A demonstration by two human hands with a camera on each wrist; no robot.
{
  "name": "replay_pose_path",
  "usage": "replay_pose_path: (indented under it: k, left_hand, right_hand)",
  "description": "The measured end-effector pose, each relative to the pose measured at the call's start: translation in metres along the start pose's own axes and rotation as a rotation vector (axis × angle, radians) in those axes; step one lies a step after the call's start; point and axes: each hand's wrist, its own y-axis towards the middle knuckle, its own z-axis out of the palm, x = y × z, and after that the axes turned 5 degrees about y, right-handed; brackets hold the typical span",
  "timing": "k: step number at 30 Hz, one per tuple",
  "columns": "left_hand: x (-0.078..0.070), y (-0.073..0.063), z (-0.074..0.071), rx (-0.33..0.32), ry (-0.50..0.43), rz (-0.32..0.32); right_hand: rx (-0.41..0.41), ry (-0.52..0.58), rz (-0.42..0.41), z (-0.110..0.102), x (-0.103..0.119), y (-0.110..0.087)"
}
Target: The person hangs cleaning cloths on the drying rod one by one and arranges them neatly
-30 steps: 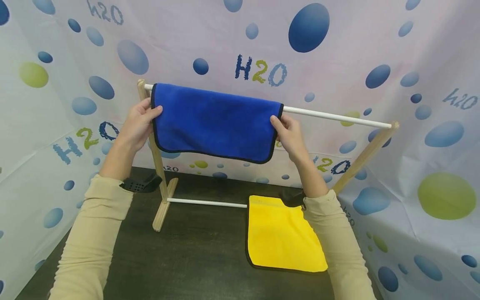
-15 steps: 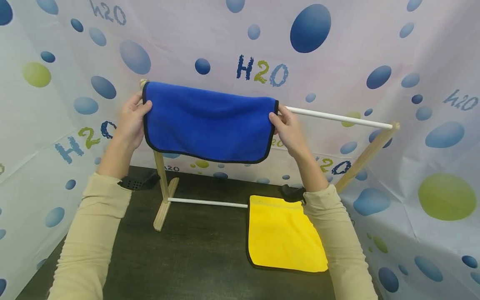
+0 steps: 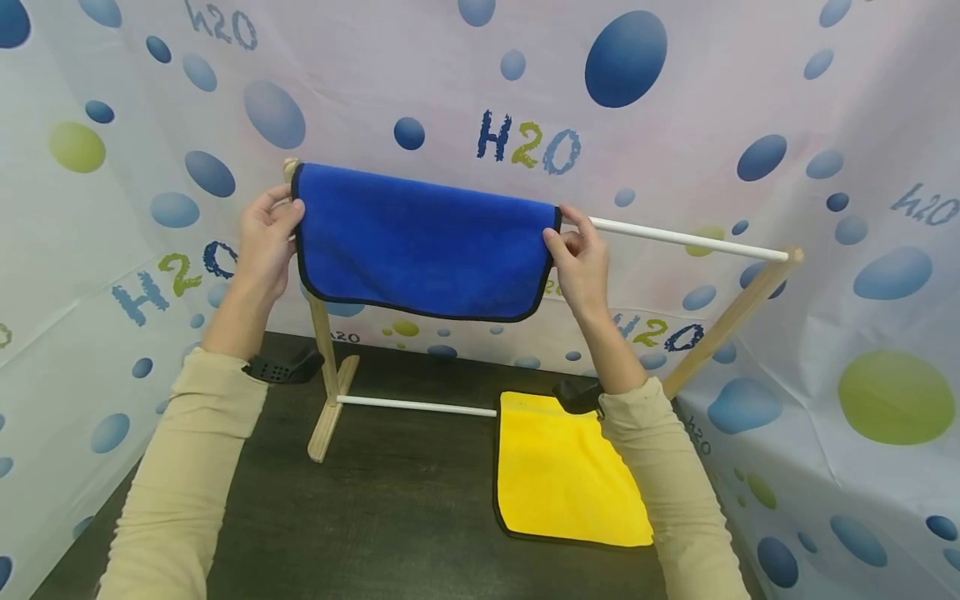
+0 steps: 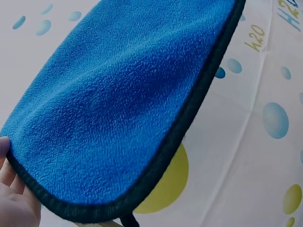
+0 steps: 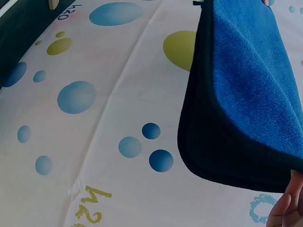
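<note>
A blue towel (image 3: 427,242) with black edging hangs folded over the white top rod (image 3: 690,239) of a wooden rack, at its left end. My left hand (image 3: 262,237) pinches the towel's left edge between thumb and fingers, close to the rack's left post (image 3: 322,342). On the other side, my right hand (image 3: 583,265) pinches the right edge just under the rod. In the left wrist view the blue towel (image 4: 123,104) fills the middle, with a bulge across it. The right wrist view shows the towel's side (image 5: 255,75) and its dark back layer hanging behind.
A yellow cloth (image 3: 566,475) with black edging hangs low at the right, in front of the white lower rod (image 3: 420,407), partly behind my right sleeve. The rack's right post (image 3: 731,321) slants down at the right. A printed curtain (image 3: 352,75) encloses the rack above a dark floor (image 3: 390,500).
The towel has shifted left along the rod with both hands, then slightly back to the right. Its front has flattened, and my right fingers have moved up toward the rod.
</note>
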Motion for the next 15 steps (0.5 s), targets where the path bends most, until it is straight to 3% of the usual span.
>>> replay_pose_path:
  k: [9,15]
  left_hand:
    - [-0.006,0.005,0.003,-0.091,-0.043,0.027]
    - [0.003,0.002,0.002,-0.089,-0.062,0.01]
  right_hand:
    - [-0.015,-0.032,0.007,0.011,0.024,-0.004]
    - [-0.004,-0.043,-0.015,0.014,0.029,-0.006]
